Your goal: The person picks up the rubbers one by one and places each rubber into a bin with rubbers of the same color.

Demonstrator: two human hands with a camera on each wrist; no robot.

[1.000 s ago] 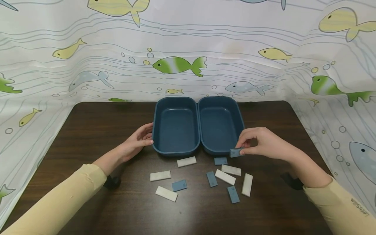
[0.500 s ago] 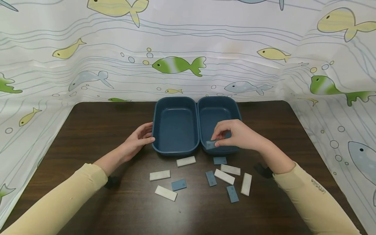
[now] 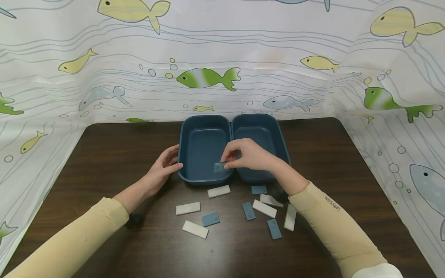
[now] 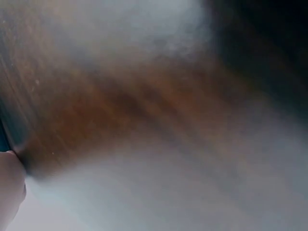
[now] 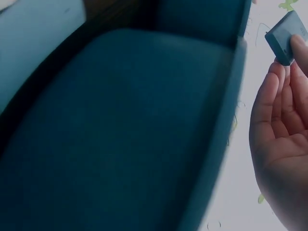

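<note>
My right hand [image 3: 248, 154] pinches a small blue rectangular block [image 3: 219, 167] between thumb and fingers. It is above the front right part of the left blue bin [image 3: 182, 154], with the wrist over the right blue bin [image 3: 283, 143]. In the right wrist view, the blue block [image 5: 284, 41] sticks up from the fingertips. My left hand [image 3: 161, 170] rests against the left bin's outer side, thumb at the rim and fingers along the wall. Only part of a finger [image 4: 10, 187] shows at the left edge of the blurred left wrist view.
In front of the bins, several white blocks [image 3: 195, 229] and several blue blocks [image 3: 274, 229] lie scattered on the dark wooden table [image 3: 139, 247]. My right forearm partly covers the rightmost white block [image 3: 290, 218]. A fish-patterned sheet [image 3: 243, 46] stands behind and along both sides.
My right hand has carried the blue block leftward, from the right bin's front right corner, across that bin, to above the left bin. My left hand has stayed against the left bin.
</note>
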